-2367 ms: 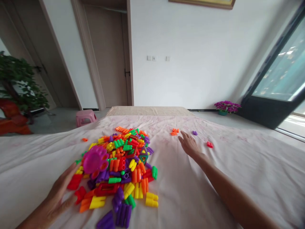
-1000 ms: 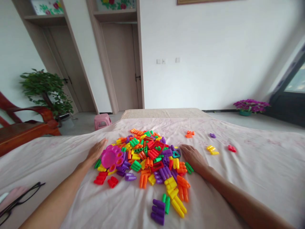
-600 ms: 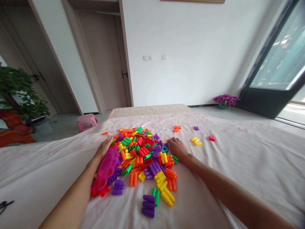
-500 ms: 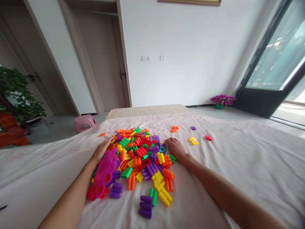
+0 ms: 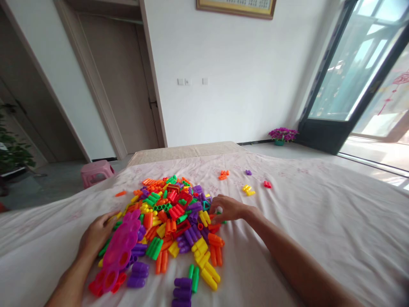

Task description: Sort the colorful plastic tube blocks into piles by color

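Observation:
A heap of red, orange, yellow, green and purple plastic pieces (image 5: 175, 209) lies on a pale flowered sheet (image 5: 287, 238). On the heap's left side rests a pink translucent piece with a scalloped edge (image 5: 120, 243). My left hand (image 5: 99, 232) is beside that pink piece, its fingers apart at the heap's left edge, near green and yellow pieces. At the right edge of the heap is my right hand (image 5: 228, 208), thumb and fingers curved around a gap, near orange pieces; its fingertips touch the pile, and whether they grip a piece is unclear.
Small orange (image 5: 223, 174), purple (image 5: 248, 172), yellow (image 5: 248, 190) and red pieces (image 5: 267, 184) lie apart at the back right. A pink stool (image 5: 96, 170) stands at the left. Purple flowers (image 5: 283, 134) are near the glass door.
My left hand has moved left and nearer to me, off the heap's upper left edge. My right hand has curled its fingers towards the right edge. The view has shifted to the right.

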`<state>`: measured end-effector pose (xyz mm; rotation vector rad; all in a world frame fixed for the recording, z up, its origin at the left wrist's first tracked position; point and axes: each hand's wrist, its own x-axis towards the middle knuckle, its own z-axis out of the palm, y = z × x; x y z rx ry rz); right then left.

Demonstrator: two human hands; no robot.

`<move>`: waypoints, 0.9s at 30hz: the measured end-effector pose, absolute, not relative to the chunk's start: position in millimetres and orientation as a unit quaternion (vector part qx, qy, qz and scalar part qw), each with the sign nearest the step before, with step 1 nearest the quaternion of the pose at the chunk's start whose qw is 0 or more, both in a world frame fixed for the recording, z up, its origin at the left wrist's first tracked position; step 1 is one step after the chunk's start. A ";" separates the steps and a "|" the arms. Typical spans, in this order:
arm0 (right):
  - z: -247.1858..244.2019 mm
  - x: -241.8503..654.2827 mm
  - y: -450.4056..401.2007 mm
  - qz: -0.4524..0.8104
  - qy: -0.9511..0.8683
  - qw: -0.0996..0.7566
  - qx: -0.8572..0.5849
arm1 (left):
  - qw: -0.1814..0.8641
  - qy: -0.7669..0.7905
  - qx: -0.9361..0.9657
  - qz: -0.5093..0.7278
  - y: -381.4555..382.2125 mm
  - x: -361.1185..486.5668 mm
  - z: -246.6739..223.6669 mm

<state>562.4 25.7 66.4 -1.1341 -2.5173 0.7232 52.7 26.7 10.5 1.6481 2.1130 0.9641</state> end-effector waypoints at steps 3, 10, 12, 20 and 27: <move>67.1 561.2 25.3 0.292 -0.856 0.137 -0.404 | 0.137 0.739 0.588 0.299 27.1 57.7 15.3; 61.4 572.8 34.4 0.422 -0.724 0.279 -0.468 | 0.136 0.760 0.585 0.250 23.7 57.8 19.3; 60.8 580.1 43.2 0.435 -0.665 0.340 -0.503 | 0.139 0.763 0.581 0.245 24.6 57.5 18.8; 50.9 602.2 93.5 0.419 -0.428 0.599 -0.531 | 0.169 0.763 0.574 0.242 35.1 49.4 9.0; 22.5 600.1 92.4 0.357 -0.438 0.587 -0.580 | 0.178 0.762 0.575 0.239 35.0 49.7 9.0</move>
